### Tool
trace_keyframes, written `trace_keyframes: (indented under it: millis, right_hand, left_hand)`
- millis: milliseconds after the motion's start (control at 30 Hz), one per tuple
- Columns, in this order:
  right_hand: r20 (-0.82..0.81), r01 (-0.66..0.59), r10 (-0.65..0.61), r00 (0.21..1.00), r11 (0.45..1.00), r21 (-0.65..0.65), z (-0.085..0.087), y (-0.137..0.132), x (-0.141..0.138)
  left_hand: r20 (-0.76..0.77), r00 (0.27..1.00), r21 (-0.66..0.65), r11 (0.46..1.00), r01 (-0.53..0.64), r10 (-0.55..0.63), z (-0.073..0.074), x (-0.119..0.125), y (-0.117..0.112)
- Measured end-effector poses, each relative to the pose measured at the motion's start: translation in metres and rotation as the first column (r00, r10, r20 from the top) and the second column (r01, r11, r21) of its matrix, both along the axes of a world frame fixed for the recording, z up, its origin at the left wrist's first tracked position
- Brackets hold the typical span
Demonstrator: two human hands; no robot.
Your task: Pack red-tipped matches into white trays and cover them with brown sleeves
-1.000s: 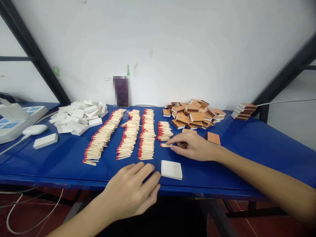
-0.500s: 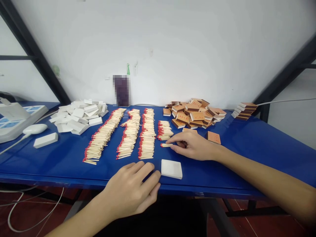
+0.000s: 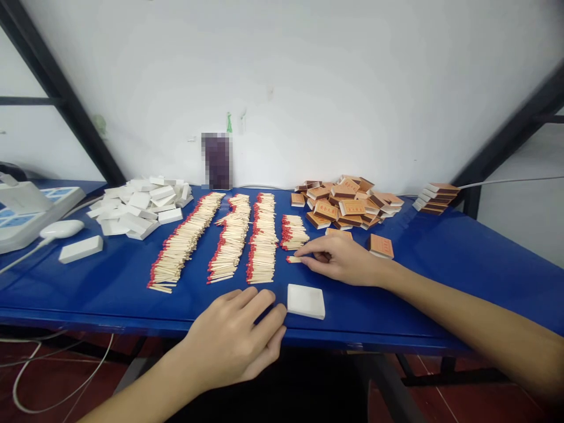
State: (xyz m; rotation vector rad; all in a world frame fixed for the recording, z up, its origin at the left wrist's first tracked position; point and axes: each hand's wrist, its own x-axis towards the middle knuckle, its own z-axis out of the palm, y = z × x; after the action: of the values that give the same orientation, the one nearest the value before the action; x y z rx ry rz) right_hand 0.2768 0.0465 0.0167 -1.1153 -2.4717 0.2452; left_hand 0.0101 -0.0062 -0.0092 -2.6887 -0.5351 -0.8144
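Observation:
My right hand (image 3: 341,258) pinches a few red-tipped matches (image 3: 291,259) between thumb and forefinger, flat on the blue table. Just behind them lies a short row of matches (image 3: 294,233). My left hand (image 3: 242,335) rests at the table's front edge, fingers loosely bent and a little apart, with nothing visible in it. Its fingertips are close to the left side of an open white matchbox tray (image 3: 305,302); whether they touch it I cannot tell. Longer rows of matches (image 3: 262,247) lie beyond my left hand, heads pointing left.
White inner trays (image 3: 141,205) are heaped at the back left, with a single one (image 3: 81,249) nearer. Orange matchbox sleeves (image 3: 348,205) pile up at the back right, beside a leaning stack (image 3: 436,198). A power strip (image 3: 39,217) with cables occupies the left end.
The fingertips of my right hand have slid very slightly left along the small bunch of matches. My left hand and the white tray stay practically in place.

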Motion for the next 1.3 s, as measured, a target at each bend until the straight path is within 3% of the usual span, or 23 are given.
trace_keyframes:
  millis: [567,1100,1300]
  right_hand:
    - [-0.076,0.032,-0.031,0.997,0.999,0.013,-0.0067,0.0027,-0.0046]
    - [-0.103,-0.019,0.008,0.995,0.994,-0.108,-0.0045,-0.0003,-0.0039]
    - [-0.122,0.13,-0.132,0.984,0.991,-0.026,-0.0032,0.0018,-0.0018]
  left_hand:
    - [-0.007,1.0,-0.01,1.0,0.003,-0.003,0.0017,0.0007,0.0008]
    - [-0.01,1.0,-0.016,1.0,0.004,-0.004,0.0005,-0.0001,0.0004]
    - [-0.005,1.0,-0.013,1.0,0.005,-0.005,0.0004,0.0,-0.0004]
